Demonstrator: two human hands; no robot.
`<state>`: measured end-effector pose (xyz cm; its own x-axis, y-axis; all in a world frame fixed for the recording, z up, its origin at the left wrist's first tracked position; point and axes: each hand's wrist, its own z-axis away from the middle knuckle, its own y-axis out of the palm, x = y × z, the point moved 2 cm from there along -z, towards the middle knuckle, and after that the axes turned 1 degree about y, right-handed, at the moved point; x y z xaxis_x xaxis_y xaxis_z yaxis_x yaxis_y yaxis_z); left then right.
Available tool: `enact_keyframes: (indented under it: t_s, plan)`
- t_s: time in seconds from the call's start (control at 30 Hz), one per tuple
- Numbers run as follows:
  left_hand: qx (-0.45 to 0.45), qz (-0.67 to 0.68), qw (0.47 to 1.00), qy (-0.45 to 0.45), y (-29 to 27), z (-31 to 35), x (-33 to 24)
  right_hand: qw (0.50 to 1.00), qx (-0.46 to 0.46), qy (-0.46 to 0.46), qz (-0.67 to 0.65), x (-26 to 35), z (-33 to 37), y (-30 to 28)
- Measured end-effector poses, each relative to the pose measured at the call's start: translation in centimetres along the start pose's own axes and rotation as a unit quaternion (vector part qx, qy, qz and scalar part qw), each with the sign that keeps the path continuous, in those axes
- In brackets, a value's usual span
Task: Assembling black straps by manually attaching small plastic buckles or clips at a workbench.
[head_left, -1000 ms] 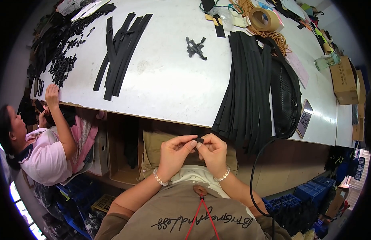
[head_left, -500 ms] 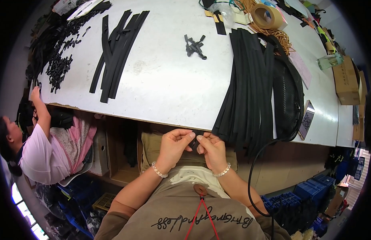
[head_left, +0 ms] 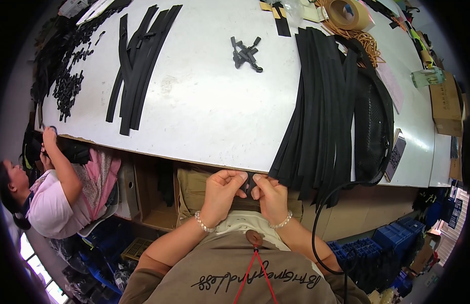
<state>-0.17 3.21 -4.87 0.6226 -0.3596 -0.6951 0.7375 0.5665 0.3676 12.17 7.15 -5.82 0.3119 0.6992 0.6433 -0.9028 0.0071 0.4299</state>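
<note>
My left hand and my right hand meet at the table's near edge, thumbs and fingertips pinched. Between them they hold a black zipper tape; only a short piece shows, and the fingers hide the rest. Just right of my hands lies a thick bundle of black zipper tapes, its near ends hanging over the edge. Beyond my hands, a small pile of black zipper pulls lies on the white table.
Several more black tapes lie at left, near a heap of small black pulls. At right are a black mesh bag, a phone, a tape roll and a black cable. A co-worker sits at far left.
My view has shifted slightly. My hands stay pinched together at the edge, and more of the black tape shows between them. The co-worker's arm has moved in from the table.
</note>
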Motion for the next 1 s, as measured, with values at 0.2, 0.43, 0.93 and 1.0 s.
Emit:
enact_keyframes:
  t_s: [0.2, 0.43, 0.93, 1.0]
  plan:
    - [-0.015, 0.026, 1.000, 0.000, 0.0, -0.1, 0.4, 1.000, -0.015, -0.011, -0.016, -0.2, 0.0, 0.3]
    - [-0.012, 0.047, 0.999, -0.002, 0.3, 0.2, 0.5, 0.998, -0.039, -0.011, -0.055, -0.4, 0.1, 0.2]
    - [0.130, -0.089, 0.947, 0.279, -0.9, 2.9, -1.1, 0.940, 0.163, -0.281, 0.109, 1.4, 3.5, 0.6]
    - [0.133, -0.108, 0.929, 0.328, -0.8, 3.2, -1.3, 0.928, 0.164, -0.307, 0.130, 1.7, 4.0, 0.7]
